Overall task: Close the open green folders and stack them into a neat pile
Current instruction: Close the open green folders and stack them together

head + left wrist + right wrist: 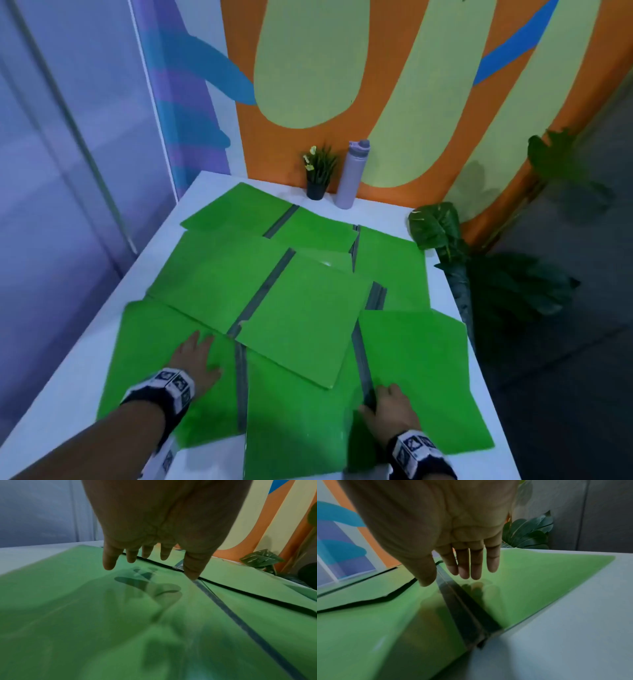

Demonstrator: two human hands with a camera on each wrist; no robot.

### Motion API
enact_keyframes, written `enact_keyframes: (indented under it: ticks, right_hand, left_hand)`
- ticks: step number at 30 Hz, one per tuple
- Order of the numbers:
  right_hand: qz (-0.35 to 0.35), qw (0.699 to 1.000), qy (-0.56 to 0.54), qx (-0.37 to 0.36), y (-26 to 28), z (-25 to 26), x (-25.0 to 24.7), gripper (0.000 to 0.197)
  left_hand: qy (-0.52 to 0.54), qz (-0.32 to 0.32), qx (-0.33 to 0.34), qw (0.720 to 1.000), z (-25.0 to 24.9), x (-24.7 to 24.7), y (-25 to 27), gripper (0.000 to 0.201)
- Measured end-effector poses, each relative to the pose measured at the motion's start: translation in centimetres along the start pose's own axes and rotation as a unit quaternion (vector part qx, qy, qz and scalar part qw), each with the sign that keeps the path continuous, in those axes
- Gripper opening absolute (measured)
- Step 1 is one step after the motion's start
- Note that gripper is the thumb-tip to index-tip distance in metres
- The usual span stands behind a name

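Observation:
Several open green folders with grey spines overlap across the white table [102,349]. My left hand [197,359] hovers palm down, fingers spread, over the left flap of the near left folder [154,359], just left of its spine [241,387]. In the left wrist view the left hand [154,555] is straight-fingered above the flap [68,608] and holds nothing. My right hand [388,407] is over the grey spine [361,359] of the near right folder [428,370]. In the right wrist view the right hand [462,566] has straight fingers above that spine [464,612].
At the table's far edge stand a small potted plant [318,174] and a lilac bottle [352,173], against a painted wall. A large leafy plant [442,229] stands off the right side. Bare table strip lies along the left edge and the near right corner [573,628].

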State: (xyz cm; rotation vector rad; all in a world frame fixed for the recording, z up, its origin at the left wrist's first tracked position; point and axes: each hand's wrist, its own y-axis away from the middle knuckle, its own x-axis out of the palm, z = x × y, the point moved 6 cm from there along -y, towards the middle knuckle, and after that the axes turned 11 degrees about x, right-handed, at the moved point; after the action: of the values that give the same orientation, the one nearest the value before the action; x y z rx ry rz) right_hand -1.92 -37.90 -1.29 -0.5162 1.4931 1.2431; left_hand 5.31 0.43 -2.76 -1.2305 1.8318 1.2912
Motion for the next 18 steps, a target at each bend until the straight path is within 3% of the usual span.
enact_keyframes:
  ticks: [4, 6, 10, 14, 18]
  right_hand:
    - [0.013, 0.999, 0.044, 0.018, 0.2, 0.2, 2.1, 0.086]
    - [0.013, 0.998, 0.061, 0.012, 0.5, 0.0, 2.9, 0.094]
    - [0.024, 0.997, 0.073, 0.014, 0.9, -1.1, 3.0, 0.088]
    - [0.027, 0.997, 0.067, 0.025, 0.7, -2.9, 2.1, 0.083]
    - [0.037, 0.997, 0.043, 0.052, 0.4, -4.3, 1.3, 0.079]
  left_hand:
    - [-0.003, 0.011, 0.048, 0.999, -2.7, -0.7, -1.8, 0.085]
    - [-0.029, 0.050, 0.062, 0.996, -3.5, 0.2, -2.4, 0.086]
    - [-0.078, 0.092, 0.066, 0.990, -3.3, 2.2, -1.3, 0.087]
    - [-0.121, 0.044, 0.094, 0.987, -3.2, 3.6, 1.5, 0.083]
    - [-0.052, -0.001, 0.121, 0.991, -3.9, 4.1, 4.3, 0.067]
